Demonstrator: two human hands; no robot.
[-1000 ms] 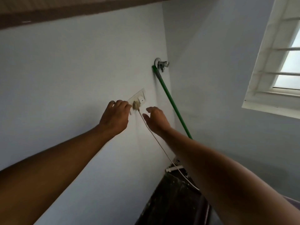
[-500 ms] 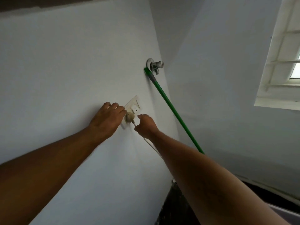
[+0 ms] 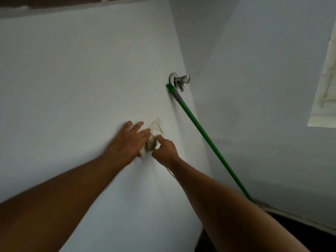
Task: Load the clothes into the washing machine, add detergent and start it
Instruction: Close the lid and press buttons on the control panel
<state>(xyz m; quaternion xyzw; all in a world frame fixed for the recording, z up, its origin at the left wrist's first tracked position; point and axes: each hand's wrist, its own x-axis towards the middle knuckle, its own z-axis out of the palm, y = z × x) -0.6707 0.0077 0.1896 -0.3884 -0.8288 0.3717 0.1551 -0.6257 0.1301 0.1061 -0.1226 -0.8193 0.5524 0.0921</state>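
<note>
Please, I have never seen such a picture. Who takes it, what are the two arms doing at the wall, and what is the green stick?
The camera sits on the person's head, so you see their own two bare arms reaching to a white wall. The left hand lies flat against the wall beside the socket plate. The right hand pinches a pale plug at that plate; whether it is fully in cannot be told. A thin cord hangs from it. The green stick is a long handle leaning under a metal tap. The washing machine is not clearly visible.
</note>
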